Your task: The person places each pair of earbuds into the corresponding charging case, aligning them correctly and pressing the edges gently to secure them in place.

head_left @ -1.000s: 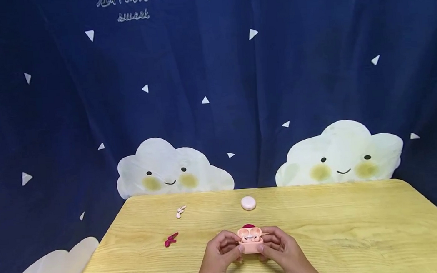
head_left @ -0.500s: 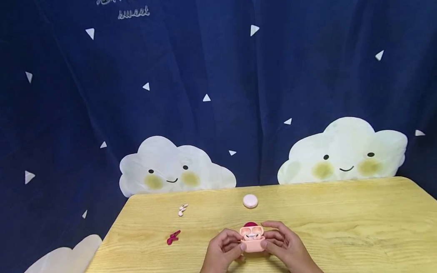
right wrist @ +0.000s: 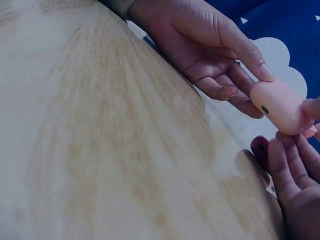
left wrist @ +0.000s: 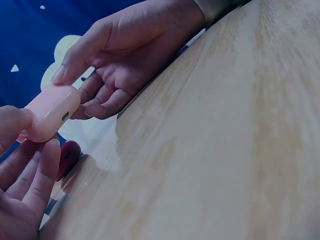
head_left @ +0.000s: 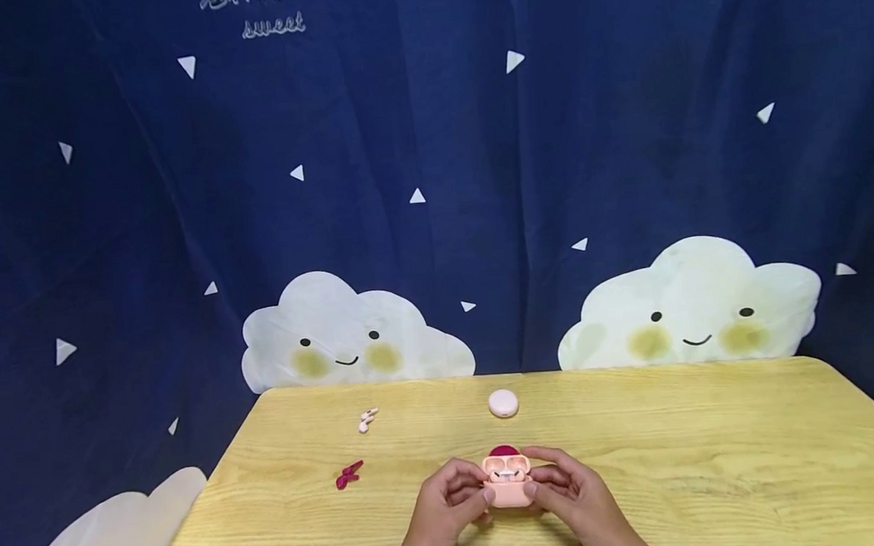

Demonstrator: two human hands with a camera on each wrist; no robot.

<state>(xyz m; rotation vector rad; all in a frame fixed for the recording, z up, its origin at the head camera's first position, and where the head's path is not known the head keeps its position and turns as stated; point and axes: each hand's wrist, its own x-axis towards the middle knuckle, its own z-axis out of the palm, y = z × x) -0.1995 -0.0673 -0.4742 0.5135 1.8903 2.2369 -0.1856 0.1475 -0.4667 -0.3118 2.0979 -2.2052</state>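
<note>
A peach-pink earbud case [head_left: 509, 495] is held up between both hands, its lid raised, with a pair of earbuds [head_left: 505, 476] seated inside. My left hand [head_left: 447, 506] grips its left side with the thumb at the front. On the other side, my right hand [head_left: 577, 498] holds it, thumb on the front corner and index finger reaching beside the lid. In the left wrist view the underside of the case [left wrist: 54, 111] shows a charging port. Seen from the right wrist, the fingers pinch both ends of the case [right wrist: 281, 106].
Just behind the held case lies a crimson case [head_left: 504, 450], partly hidden. A round pale pink case [head_left: 502, 403] sits farther back. Two pale earbuds [head_left: 367, 421] and two crimson earbuds [head_left: 348, 476] lie left on the wooden table [head_left: 719, 456]. A blue cloud-print curtain [head_left: 429, 140] hangs behind.
The head view has shifted slightly. My right index finger has straightened and risen beside the lid. Both hands still hold the open case in nearly the same place.
</note>
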